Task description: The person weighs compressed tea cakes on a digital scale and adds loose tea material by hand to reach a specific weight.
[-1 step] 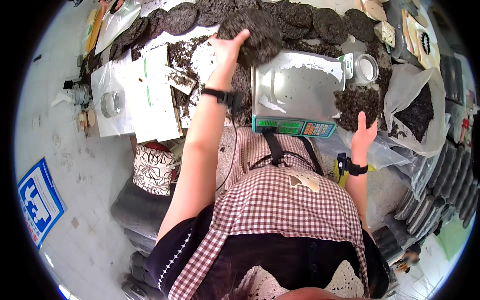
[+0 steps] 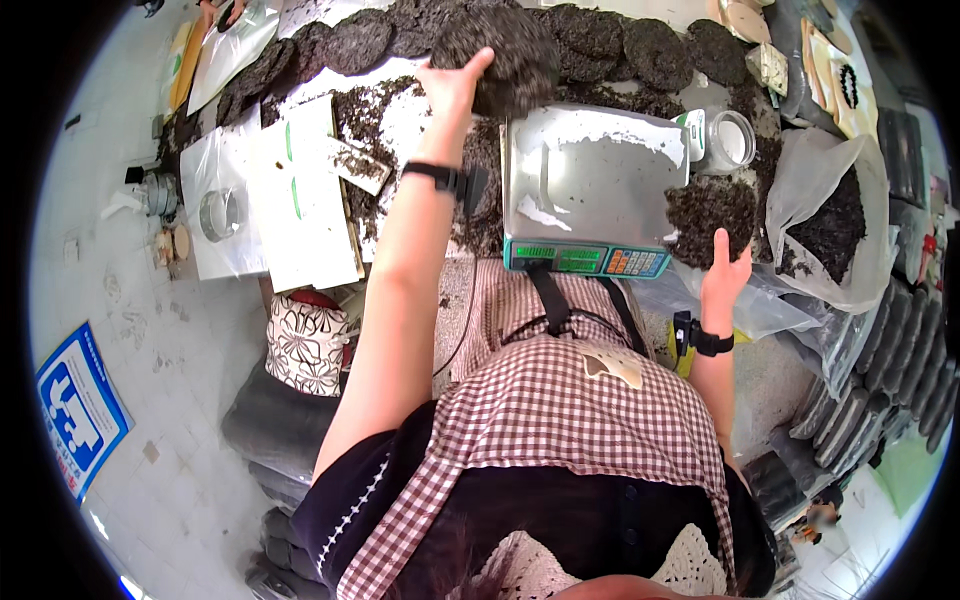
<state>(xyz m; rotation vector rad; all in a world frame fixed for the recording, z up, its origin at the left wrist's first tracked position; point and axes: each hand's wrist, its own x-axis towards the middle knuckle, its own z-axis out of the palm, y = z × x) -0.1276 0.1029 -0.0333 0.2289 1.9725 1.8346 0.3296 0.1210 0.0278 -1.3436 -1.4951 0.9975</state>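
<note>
My left hand [image 2: 452, 84] is closed on the left edge of a dark, round, rough-textured dried cake [image 2: 503, 58], lifted beyond the scale and blurred by motion. Its far fingers are hidden under the cake. My right hand [image 2: 724, 265] grips a second, smaller dark clump [image 2: 711, 222] of the same rough stuff beside the scale's right edge, thumb on top. Between the hands lies a digital scale [image 2: 600, 165] with a bare metal plate, white patches along its edges, and a lit green display toward me.
Several dark round cakes [image 2: 358, 42] line the table's far side, with loose dark flakes around. A clear jar [image 2: 729, 142] stands right of the scale; an open plastic bag [image 2: 842, 225] of dark flakes is farther right. White boards [image 2: 300, 200] and a glass dish [image 2: 222, 213] lie left.
My left hand and the round cake have shifted slightly up and to the left, away from the scale. My right hand and its clump have moved a little down and left.
</note>
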